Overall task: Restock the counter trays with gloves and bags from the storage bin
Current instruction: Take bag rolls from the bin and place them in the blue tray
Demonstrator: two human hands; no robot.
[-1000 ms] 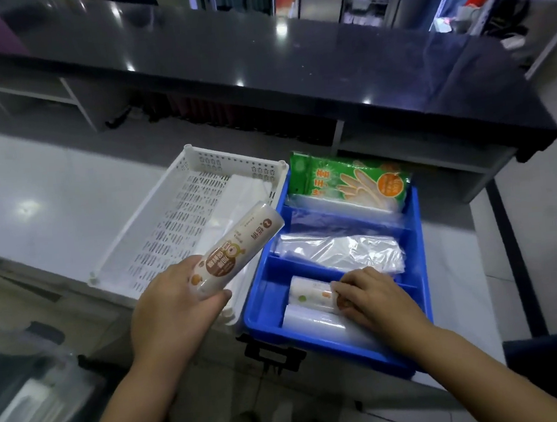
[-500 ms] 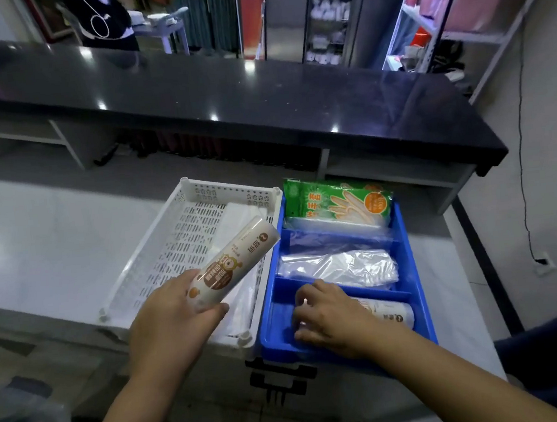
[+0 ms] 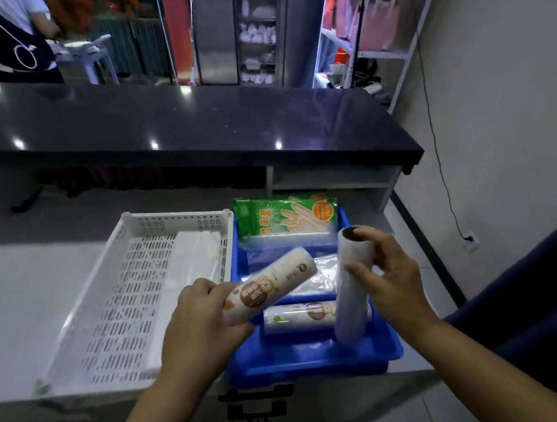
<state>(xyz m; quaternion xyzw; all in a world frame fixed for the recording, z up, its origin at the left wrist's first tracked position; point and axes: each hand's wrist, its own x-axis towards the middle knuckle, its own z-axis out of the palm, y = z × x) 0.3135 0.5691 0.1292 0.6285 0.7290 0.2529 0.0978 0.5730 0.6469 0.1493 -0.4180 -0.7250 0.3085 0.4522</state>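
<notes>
My left hand (image 3: 196, 325) grips a labelled roll of bags (image 3: 270, 287), tilted up to the right over the seam between the two trays. My right hand (image 3: 389, 277) holds a plain clear roll of bags (image 3: 351, 292) nearly upright, its lower end down in the front compartment of the blue tray (image 3: 310, 359). Another labelled roll (image 3: 300, 316) lies flat in that compartment. Loose clear bags (image 3: 323, 274) fill the middle compartment. A green pack of gloves (image 3: 288, 218) leans at the back. The white perforated tray (image 3: 117, 309) on the left holds a flat clear packet (image 3: 192, 279).
Both trays sit on a pale counter (image 3: 19, 300) near its front edge. A black raised countertop (image 3: 178, 122) runs behind them. A person stands beyond it at the far left. Shelving (image 3: 365, 25) and a wall with a hanging cable lie to the right.
My right hand has lifted a clear roll out of the blue tray's front compartment and stood it upright. My left hand with its labelled roll has shifted right. The camera tilted up.
</notes>
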